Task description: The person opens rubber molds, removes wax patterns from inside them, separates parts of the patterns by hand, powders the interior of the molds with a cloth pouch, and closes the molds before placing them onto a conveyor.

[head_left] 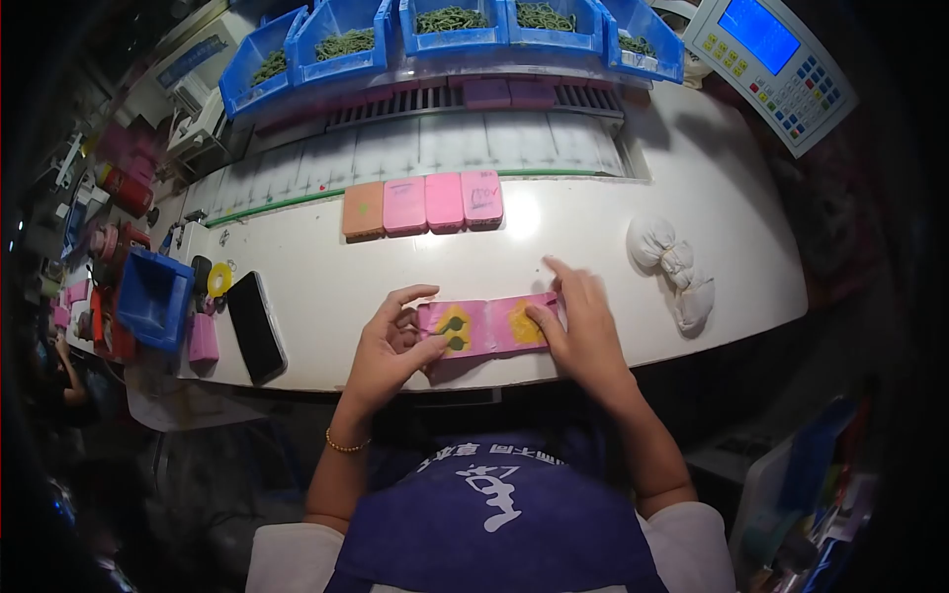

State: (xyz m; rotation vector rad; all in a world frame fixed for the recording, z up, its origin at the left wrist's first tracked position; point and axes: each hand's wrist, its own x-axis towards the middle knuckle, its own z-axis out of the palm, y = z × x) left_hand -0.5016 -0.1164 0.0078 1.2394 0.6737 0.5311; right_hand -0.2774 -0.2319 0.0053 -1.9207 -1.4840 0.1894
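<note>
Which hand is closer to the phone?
Left. The left hand is right of the phone, not touching it; the right hand is farther right, at the far end of the pink mold.

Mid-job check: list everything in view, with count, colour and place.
table: one, white, centre
opened block: one, pink and yellow, near edge
leaf-like shapes: two, dark green, on its left half
closed blocks: four, one orange-brown, three pink, beyond opened block
phone: one, black, table's left
small block: one, pink, beside the phone
box: one, blue, left of phone
cloth bundle: one, white, table's right
bins: five, blue, with green pieces, along back
keypad unit: one, pale, upper right
clutter: uncountable, mixed colours, far left
apron: one, dark blue, person's front
left hand: one, bare, at the block's left end
right hand: one, bare, thumb on block's right half
</note>
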